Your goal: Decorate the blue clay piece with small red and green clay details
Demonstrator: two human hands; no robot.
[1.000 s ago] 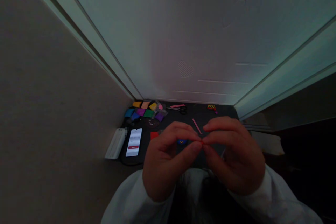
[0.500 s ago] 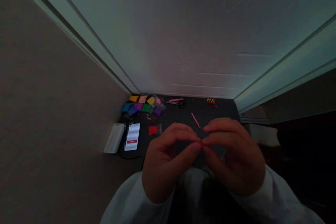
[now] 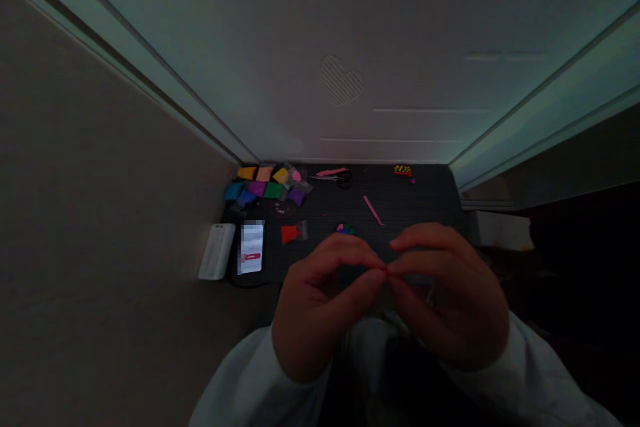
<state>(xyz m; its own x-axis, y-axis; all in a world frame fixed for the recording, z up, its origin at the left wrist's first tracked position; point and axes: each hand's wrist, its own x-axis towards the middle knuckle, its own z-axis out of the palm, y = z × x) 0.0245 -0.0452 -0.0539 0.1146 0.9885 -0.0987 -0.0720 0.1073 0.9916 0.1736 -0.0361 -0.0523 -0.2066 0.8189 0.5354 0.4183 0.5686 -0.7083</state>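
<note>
My left hand (image 3: 325, 307) and my right hand (image 3: 447, 303) meet fingertip to fingertip above the near side of the dark table. Thumb and index finger of each are pinched on a tiny piece of red clay (image 3: 387, 271), mostly hidden by the fingertips. Beyond the left fingers lies a small blue, green and pink lump (image 3: 345, 229), partly covered by the hand. Pink tweezers (image 3: 373, 210) rest past the right fingertips. An opened packet of red clay (image 3: 290, 233) sits left of my left hand.
Several bags of coloured clay (image 3: 273, 190) crowd the table's back left. Scissors (image 3: 343, 180) and a pink tool (image 3: 332, 172) lie at the back. A small red piece with yellow dots (image 3: 403, 171) is at back right. A lit phone (image 3: 251, 247) and white case (image 3: 217, 251) lie front left.
The view has tilted down slightly, so the table appears higher and the multicoloured lump now shows behind my left fingers. Both hands keep their pinch on the red clay.
</note>
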